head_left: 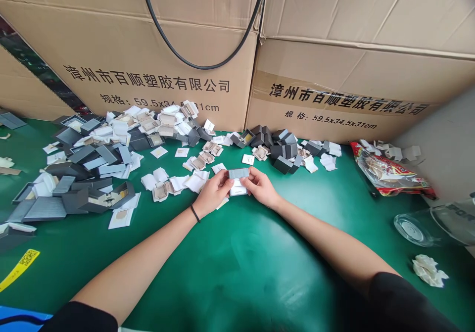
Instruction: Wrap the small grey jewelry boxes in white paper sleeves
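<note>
Between my two hands is a small grey box (238,173) with a white lower part, held above the green table (237,262). My left hand (217,188) grips its left side, with the thumb on the front. On the other side my right hand (261,186) pinches it with thumb and fingers. Small dark print shows on the white part; the back of the box is hidden. Close to my left hand lie white paper inserts (198,179). Just beyond the box sits a white card (248,159).
Many grey boxes (79,198) and white inserts are heaped at the left and back. Large cardboard cartons (159,40) stand behind, with a black cable (208,67) hanging in front. At the right are a red snack bag (389,173), a clear glass (411,228) and crumpled tissue (429,270).
</note>
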`<state>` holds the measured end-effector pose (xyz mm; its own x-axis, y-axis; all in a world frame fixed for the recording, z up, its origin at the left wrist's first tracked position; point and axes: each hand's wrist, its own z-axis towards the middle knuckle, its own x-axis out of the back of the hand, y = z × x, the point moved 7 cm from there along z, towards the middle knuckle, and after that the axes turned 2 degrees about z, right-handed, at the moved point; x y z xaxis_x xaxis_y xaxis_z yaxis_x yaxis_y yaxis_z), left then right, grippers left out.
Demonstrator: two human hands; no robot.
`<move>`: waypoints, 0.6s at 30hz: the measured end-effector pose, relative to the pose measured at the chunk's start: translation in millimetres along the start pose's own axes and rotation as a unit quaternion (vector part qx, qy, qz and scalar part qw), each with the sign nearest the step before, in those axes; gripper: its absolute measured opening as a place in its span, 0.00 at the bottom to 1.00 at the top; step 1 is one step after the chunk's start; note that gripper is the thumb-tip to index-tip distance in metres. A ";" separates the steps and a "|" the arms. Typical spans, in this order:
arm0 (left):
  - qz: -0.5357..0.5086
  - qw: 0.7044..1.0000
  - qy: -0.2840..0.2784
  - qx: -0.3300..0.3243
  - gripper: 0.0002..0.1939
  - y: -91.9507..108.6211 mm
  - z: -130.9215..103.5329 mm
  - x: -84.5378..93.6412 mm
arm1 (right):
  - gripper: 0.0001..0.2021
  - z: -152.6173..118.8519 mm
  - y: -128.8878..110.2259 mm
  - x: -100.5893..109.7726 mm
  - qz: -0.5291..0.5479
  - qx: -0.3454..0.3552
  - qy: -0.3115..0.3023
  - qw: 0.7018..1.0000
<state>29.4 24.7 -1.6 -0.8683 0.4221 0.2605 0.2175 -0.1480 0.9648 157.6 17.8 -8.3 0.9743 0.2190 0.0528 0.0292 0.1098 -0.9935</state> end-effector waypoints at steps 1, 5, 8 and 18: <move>-0.009 1.000 -0.004 0.001 0.16 -0.1 0.7 -0.2 | 0.17 -0.2 -0.2 0.0 -0.002 0.001 0.001 1.000; -0.026 1.000 -0.009 -0.001 0.14 3.7 2.2 0.0 | 0.16 -0.6 -0.7 -0.4 -0.012 0.007 0.000 1.000; -0.013 1.000 0.000 -0.006 0.12 6.3 2.6 1.8 | 0.14 -1.5 -2.4 -1.3 -0.023 0.013 -0.002 1.000; 0.011 1.000 0.000 -0.024 0.13 6.2 -0.1 0.1 | 0.14 -4.0 -10.3 0.1 -0.084 0.031 0.031 0.996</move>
<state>30.7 23.8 4.4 -0.8633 0.4189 0.2816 0.2150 -0.1996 0.9560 158.3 12.8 1.6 0.9690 0.1323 0.2086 0.1801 0.1999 -0.9631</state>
